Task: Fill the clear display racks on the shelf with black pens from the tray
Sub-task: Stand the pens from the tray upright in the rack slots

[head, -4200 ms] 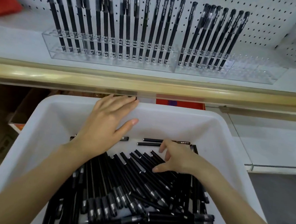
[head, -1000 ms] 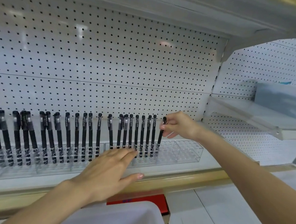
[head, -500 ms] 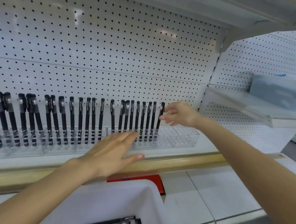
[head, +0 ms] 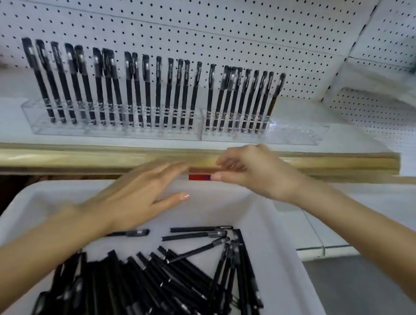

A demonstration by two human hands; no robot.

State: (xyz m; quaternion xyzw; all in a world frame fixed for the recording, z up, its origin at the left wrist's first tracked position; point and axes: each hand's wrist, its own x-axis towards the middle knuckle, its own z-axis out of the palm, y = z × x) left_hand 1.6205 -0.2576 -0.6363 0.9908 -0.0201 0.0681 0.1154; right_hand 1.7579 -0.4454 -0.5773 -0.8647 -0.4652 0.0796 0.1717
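Left hand (head: 136,201) flat, right hand (head: 253,172) loosely curled (both empty) near tray (head: 217,209) far rim.

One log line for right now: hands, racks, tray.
left hand: open, above tray | right hand: empty, by shelf edge | right rack: right end unfilled | pens: many in tray | step: next pick not begun

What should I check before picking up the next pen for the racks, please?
1. Free slots in the right clear rack: ok, its right end is empty.
2. Stock of pens in the tray: ok, plenty.
3. Is the left hand free: ok, open above the tray.
4. Is the right hand free: ok, no pen visible in it.
5. Is the rightmost pen standing in its slot: ok.
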